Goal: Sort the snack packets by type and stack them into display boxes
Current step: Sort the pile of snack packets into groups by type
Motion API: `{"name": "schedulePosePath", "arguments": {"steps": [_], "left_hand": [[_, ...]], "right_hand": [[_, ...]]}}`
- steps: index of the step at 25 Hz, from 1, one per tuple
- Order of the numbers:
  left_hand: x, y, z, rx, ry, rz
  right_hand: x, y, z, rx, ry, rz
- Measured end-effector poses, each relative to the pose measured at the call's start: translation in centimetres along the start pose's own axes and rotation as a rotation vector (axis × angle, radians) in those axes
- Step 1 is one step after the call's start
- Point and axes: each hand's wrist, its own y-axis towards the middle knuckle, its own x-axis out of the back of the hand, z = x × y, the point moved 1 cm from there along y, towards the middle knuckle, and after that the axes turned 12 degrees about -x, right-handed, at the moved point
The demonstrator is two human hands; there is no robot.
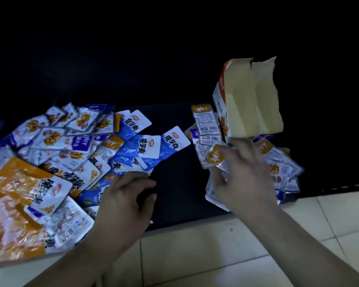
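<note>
Right hand [236,170] grips a fanned bundle of small silver foil snack packets with orange headers [215,157], just below the open cream-lined cardboard display box [247,104] at 2 o'clock. Left hand [126,195] holds nothing, its fingers loosely curled beside a blue-and-white foil packet [145,150]. The box interior, where visible, appears empty, so stacking is judged barely begun. A mixed unsorted heap [50,141] remains at 9 o'clock on the black shelf [174,193]. Loose small packets [282,162] surround the box.
</note>
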Motion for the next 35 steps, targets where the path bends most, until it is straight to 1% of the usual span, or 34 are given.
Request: {"name": "schedulePosePath", "arguments": {"steps": [2, 3, 4, 6, 8, 10, 11, 13, 15, 17, 20, 22, 25, 26, 27, 29, 30, 31, 32, 34, 35], "left_hand": [[1.9, -0.6, 1.6, -0.022, 0.256, 0.077], [3.3, -0.7, 2.2, 0.022, 0.371, 0.138], [4.7, -1.0, 2.9, 0.062, 0.451, 0.191], [7.3, -2.4, 4.1, 0.106, 0.533, 0.271], [8.8, -4.5, 5.0, 0.146, 0.541, 0.351], [9.4, -6.4, 6.0, 0.193, 0.493, 0.387], [9.5, -7.1, 6.6, 0.189, 0.456, 0.377], [9.5, -8.3, 7.8, 0.113, 0.359, 0.303], [9.6, -9.0, 8.6, 0.024, 0.275, 0.206], [10.4, -9.4, 9.0, 0.023, 0.24, 0.11], [11.7, -10.9, 10.1, 0.078, 0.346, -0.001], [11.9, -12.1, 10.9, 0.133, 0.369, -0.023], [11.9, -12.3, 11.7, 0.239, 0.324, -0.033], [11.8, -11.9, 12.0, 0.282, 0.291, -0.002], [11.7, -11.5, 12.2, 0.309, 0.266, 0.031], [11.4, -11.3, 12.9, 0.302, 0.252, 0.044], [11.3, -11.3, 13.4, 0.294, 0.247, 0.026], [11.4, -11.5, 13.8, 0.289, 0.251, 0.01], [11.5, -11.6, 14.2, 0.283, 0.27, 0.009], [12.1, -11.8, 14.8, 0.261, 0.317, 0.025], [12.6, -11.6, 14.8, 0.238, 0.318, 0.014]], "right_hand": [[-1.2, -1.4, 2.0, 0.094, 0.231, 0.198], [-1.9, -2.1, 3.0, 0.114, 0.307, 0.277], [-2.6, -2.6, 4.0, 0.14, 0.366, 0.326], [-4.0, -3.3, 6.2, 0.197, 0.445, 0.428], [-5.3, -4.1, 8.2, 0.311, 0.374, 0.516], [-6.4, -4.6, 10.4, 0.441, 0.226, 0.545], [-6.9, -4.7, 11.6, 0.478, 0.17, 0.564], [-7.8, -4.7, 13.4, 0.51, 0.095, 0.599], [-8.7, -4.7, 14.6, 0.5, 0.047, 0.585], [-9.3, -4.6, 15.2, 0.456, 0.055, 0.489], [-9.6, -4.5, 15.9, 0.449, 0.038, 0.359], [-9.7, -4.3, 16.1, 0.443, 0.038, 0.344], [-9.7, -4.0, 16.6, 0.402, 0.066, 0.355], [-9.4, -4.1, 16.9, 0.378, 0.078, 0.329], [-9.1, -4.1, 17.4, 0.374, 0.091, 0.26], [-8.8, -4.3, 18.8, 0.441, 0.112, 0.134], [-8.9, -4.4, 19.5, 0.49, 0.119, 0.141], [-9.2, -4.4, 20.1, 0.521, 0.131, 0.199], [-9.5, -4.4, 20.5, 0.512, 0.156, 0.275], [-9.5, -4.2, 20.7, 0.415, 0.27, 0.376], [-9.3, -3.8, 20.7, 0.374, 0.341, 0.371]]}}
